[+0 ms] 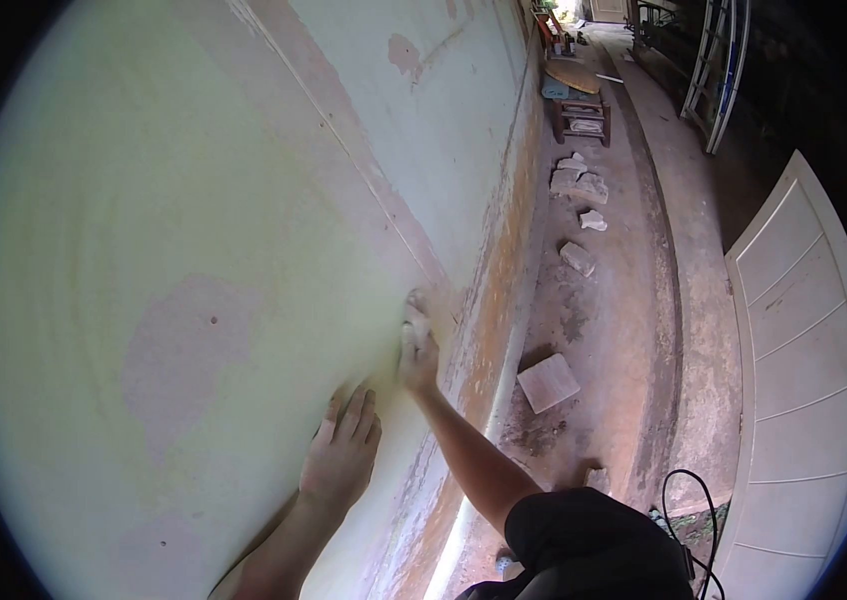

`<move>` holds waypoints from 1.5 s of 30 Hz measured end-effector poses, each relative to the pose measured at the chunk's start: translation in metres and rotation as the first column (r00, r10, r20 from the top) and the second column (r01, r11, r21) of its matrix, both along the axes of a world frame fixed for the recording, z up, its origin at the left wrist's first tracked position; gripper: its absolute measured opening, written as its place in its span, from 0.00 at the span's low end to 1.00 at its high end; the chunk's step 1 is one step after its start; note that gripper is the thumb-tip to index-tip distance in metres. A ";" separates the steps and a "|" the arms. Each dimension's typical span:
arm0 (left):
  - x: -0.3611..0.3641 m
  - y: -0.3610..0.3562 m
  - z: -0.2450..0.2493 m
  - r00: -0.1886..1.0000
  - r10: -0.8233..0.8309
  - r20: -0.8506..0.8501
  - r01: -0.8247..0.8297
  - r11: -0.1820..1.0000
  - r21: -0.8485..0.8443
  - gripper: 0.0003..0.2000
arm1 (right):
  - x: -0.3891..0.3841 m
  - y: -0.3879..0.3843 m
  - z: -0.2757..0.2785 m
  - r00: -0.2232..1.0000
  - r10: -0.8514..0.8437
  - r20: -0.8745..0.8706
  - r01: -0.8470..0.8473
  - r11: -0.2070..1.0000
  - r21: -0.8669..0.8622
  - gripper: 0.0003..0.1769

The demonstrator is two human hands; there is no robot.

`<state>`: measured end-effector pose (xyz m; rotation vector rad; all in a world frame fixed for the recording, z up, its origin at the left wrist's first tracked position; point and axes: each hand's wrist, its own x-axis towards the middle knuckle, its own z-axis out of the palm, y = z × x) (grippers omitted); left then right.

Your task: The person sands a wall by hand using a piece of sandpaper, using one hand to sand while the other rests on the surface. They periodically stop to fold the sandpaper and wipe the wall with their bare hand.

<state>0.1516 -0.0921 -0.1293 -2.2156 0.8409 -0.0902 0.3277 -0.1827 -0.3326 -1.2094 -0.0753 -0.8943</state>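
Observation:
A pale green painted wall [274, 200] with pinkish bare patches fills the left and middle of the view. My left hand [344, 450] lies against it, fingers stretched out and holding nothing that I can see. Higher up and to the right, my right hand [418, 345] presses on the wall near its worn lower edge. Its fingers look whitish with dust and are bent together; whatever may be under them is hidden. A pinkish strip with a thin line runs diagonally down the wall toward my right hand.
Along the wall's foot, a square block [549, 383] and several broken chunks [579, 183] lie on the dusty floor. Farther back stands a small wooden stool [582, 120]. A white door panel [799, 380] leans at right, near a black cable [696, 475]. A ladder [719, 75] stands behind.

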 end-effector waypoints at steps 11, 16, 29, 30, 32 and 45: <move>-0.002 0.003 -0.006 1.000 -0.009 -0.023 0.009 1.000 -0.005 0.26 | 0.006 -0.016 0.072 0.992 0.118 0.039 -0.112 0.984 -0.138 0.24; -0.004 0.007 -0.014 0.999 -0.037 -0.025 0.038 0.998 0.043 0.25 | -0.005 -0.005 -0.016 0.994 0.029 -0.105 -0.048 0.982 -0.184 0.27; -0.034 0.020 0.009 0.998 -0.027 -0.058 0.030 0.998 0.048 0.23 | -0.217 0.102 -0.048 0.941 0.246 -0.235 -0.275 0.956 -0.104 0.36; -0.045 0.026 0.019 0.998 -0.036 -0.049 0.039 0.997 0.063 0.23 | -0.211 0.106 -0.051 0.948 0.195 -0.252 -0.225 0.970 -0.096 0.36; -0.074 0.043 0.041 0.998 -0.044 -0.035 0.047 0.995 0.088 0.23 | -0.170 0.092 -0.056 0.945 0.165 -0.283 -0.171 0.985 0.004 0.37; -0.173 0.095 0.061 0.998 0.065 0.001 -0.065 0.995 0.071 0.30 | -0.306 0.159 0.015 0.937 0.143 -0.319 -0.215 0.956 -0.202 0.36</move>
